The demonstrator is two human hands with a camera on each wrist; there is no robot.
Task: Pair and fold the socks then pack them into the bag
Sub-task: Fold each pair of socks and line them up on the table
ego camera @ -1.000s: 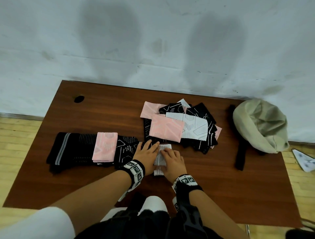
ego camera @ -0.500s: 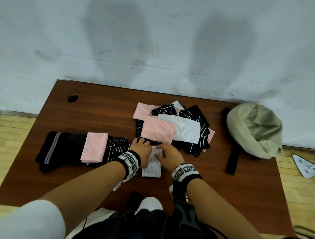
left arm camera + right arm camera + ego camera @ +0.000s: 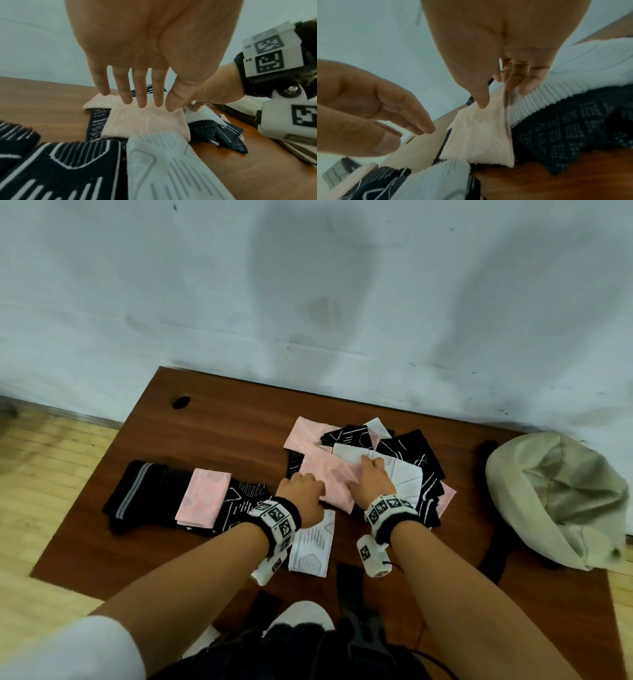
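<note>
Folded pairs (image 3: 164,494) laid out far left on table (image 3: 219,426). Left hand (image 3: 301,494) flat, fingers straight over pink sock (image 3: 329,477); right hand (image 3: 371,479) pinching it atop unsorted heap (image 3: 414,460). Bag (image 3: 548,494) far right, nothing visibly packed.

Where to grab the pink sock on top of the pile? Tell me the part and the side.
Grip the pink sock by its far right corner, from above. It lies flat on the pile, and there the right hand already pinches it up; the left hand hovers open.
</note>
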